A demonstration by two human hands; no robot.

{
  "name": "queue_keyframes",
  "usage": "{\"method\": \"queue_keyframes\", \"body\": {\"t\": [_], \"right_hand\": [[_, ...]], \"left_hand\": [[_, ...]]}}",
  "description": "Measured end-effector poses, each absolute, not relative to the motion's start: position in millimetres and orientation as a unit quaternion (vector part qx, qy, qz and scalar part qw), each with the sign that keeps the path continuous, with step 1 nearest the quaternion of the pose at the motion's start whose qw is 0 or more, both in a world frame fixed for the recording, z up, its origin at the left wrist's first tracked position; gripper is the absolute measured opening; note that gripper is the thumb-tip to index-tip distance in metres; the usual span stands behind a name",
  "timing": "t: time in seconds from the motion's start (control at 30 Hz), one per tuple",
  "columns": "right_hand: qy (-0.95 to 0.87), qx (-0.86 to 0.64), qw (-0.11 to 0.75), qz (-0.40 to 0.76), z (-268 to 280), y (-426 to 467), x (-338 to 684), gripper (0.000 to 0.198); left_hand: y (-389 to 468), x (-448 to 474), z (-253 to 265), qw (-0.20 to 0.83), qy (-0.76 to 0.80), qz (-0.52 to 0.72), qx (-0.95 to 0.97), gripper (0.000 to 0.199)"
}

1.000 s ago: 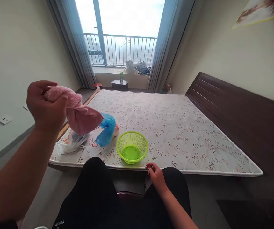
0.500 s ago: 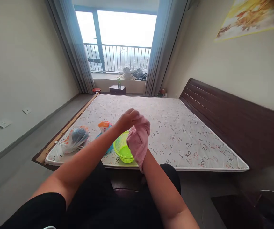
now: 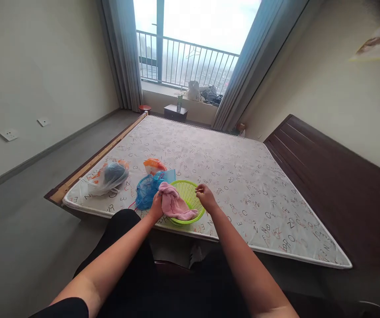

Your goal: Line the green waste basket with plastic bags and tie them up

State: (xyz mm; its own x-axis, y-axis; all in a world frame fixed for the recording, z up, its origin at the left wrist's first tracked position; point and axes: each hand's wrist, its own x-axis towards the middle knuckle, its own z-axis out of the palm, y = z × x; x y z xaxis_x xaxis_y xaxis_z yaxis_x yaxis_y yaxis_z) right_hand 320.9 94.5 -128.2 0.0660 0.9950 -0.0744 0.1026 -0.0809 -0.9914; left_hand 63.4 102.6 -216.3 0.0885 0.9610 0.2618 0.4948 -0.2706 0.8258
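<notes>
Pink cloth (image 3: 174, 203), 1 pc.: gripped at one end by L hand (image 3: 157, 207), fingers closed on it; held over green basket (image 3: 186, 191), contact w/ rim not discernible. R hand (image 3: 206, 198): fingers curled nr. basket's R rim; whether anything is pinched can't be told. Blue bag (image 3: 146, 192): set L of basket, on mattress (image 3: 233, 176).
</notes>
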Motion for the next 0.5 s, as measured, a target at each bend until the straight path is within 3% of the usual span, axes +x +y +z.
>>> {"method": "queue_keyframes", "body": {"t": [0.1,0.2,0.27,0.33,0.5], "right_hand": [[-0.629,-0.518,0.343,0.467,-147.4,81.9,306.7,0.042],[-0.81,-0.456,0.171,0.326,-167.6,77.8,289.4,0.069],[-0.871,-0.435,0.045,0.223,-179.2,83.4,282.7,0.07],[-0.9,-0.404,-0.062,0.151,-188.7,95.0,280.2,0.073],[-0.913,-0.323,-0.238,0.08,-217.5,129.3,283.5,0.06]], "left_hand": [[98.4,62.8,-231.6,0.335,0.507,0.44,0.661,0.023],[96.6,73.3,-243.1,0.419,0.51,0.486,0.573,0.06],[99.9,82.0,-247.0,0.487,0.524,0.496,0.493,0.085],[105.5,88.9,-247.3,0.563,0.507,0.48,0.441,0.094],[116.8,96.7,-240.1,0.624,0.449,0.443,0.461,0.084]]}}
